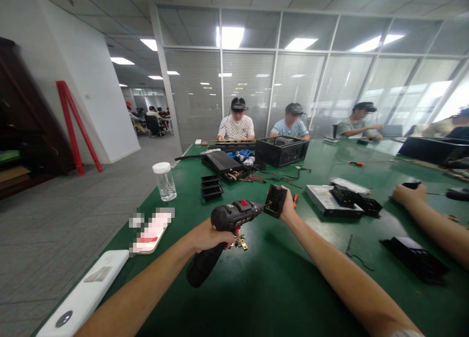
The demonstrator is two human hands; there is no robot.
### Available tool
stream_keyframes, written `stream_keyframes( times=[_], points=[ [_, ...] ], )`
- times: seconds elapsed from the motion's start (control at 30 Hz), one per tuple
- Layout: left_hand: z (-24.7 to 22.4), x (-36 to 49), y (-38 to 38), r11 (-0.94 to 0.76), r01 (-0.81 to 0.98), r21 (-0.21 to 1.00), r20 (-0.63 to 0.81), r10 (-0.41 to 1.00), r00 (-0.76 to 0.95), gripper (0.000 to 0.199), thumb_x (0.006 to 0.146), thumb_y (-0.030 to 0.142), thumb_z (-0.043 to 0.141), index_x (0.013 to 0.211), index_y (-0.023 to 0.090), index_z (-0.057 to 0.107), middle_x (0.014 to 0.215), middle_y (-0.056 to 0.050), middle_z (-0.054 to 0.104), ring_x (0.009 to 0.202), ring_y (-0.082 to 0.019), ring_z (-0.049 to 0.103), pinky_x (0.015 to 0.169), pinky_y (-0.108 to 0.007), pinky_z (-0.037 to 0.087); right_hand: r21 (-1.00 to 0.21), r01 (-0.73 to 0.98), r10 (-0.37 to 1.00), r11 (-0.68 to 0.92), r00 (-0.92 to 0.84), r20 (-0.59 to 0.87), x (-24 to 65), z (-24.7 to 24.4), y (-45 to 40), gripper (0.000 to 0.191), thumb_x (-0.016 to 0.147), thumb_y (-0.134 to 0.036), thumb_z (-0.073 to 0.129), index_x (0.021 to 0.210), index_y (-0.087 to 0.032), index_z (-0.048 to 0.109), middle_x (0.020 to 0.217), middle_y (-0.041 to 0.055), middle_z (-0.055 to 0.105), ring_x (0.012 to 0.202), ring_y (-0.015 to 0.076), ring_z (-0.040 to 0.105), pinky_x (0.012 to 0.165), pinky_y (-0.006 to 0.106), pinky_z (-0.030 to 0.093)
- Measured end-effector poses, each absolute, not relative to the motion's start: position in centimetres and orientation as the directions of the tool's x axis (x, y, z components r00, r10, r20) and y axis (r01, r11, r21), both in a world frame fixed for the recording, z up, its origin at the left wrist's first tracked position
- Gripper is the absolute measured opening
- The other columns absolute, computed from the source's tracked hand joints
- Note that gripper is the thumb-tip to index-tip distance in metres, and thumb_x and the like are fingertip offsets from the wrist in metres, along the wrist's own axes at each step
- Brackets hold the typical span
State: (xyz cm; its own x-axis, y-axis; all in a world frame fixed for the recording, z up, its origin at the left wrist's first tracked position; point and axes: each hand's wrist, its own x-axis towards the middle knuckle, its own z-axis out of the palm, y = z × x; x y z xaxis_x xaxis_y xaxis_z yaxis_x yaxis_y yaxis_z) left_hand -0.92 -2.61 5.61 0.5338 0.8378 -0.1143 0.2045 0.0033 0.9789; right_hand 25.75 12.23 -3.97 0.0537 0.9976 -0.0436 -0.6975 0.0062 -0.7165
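My left hand is wrapped round the grip of a black and red power drill, which points to the right. Its bit meets or nearly meets a small black part; the exact contact is too small to tell. That part is held up off the table by my right hand, gripping its right side. Below the drill, several small brass pieces lie on the green table. Just right of my right hand is an orange-handled tool.
Black trays, a clear jar and a phone lie leftward. Beyond are a black case and cables. Metal and black parts sit to the right, near another person's hand. People sit across the table.
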Motion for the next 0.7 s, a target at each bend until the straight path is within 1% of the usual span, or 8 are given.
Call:
stream_keyframes(
  times=[0.37, 0.47, 0.7],
  points=[
    [5.82, -0.76, -2.72, -0.005, 0.200, 0.980, -0.106, 0.838, 0.536, 0.010, 0.055, 0.008, 0.057, 0.064, 0.012, 0.057, 0.054, 0.003, 0.055, 0.051, -0.009, 0.047, 0.052, -0.023, 0.036, -0.710, -0.704, 0.998, 0.001, 0.050, -0.048, 25.96, -4.12, 12.51, 0.027, 0.073, -0.045, 0.049, 0.077, -0.021, 0.060, 0.057, 0.0003, 0.062, 0.051, 0.0172, 0.058, 0.049, 0.030, 0.047],
    [5.78, -0.77, -2.68, 0.009, 0.205, 0.979, -0.118, 0.840, 0.529, 0.011, 0.055, 0.009, 0.058, 0.066, 0.012, 0.058, 0.055, 0.003, 0.055, 0.052, -0.010, 0.047, 0.052, -0.023, 0.036, -0.705, -0.709, 0.998, 0.002, 0.046, -0.044, 25.92, -3.96, 12.37, 0.026, 0.073, -0.045, 0.050, 0.075, -0.021, 0.060, 0.057, 0.0003, 0.062, 0.051, 0.0171, 0.058, 0.049, 0.029, 0.047],
    [5.55, -0.74, -2.57, 0.009, 0.159, 0.987, -0.095, 0.832, 0.547, 0.011, 0.056, 0.009, 0.058, 0.066, 0.012, 0.058, 0.055, 0.003, 0.055, 0.051, -0.009, 0.047, 0.052, -0.022, 0.036, -0.713, -0.701, 0.999, 0.008, 0.042, -0.029, 25.88, -3.74, 12.19, 0.026, 0.074, -0.045, 0.048, 0.072, -0.021, 0.059, 0.054, -0.0003, 0.061, 0.049, 0.0168, 0.057, 0.048, 0.029, 0.047]
  ],
)
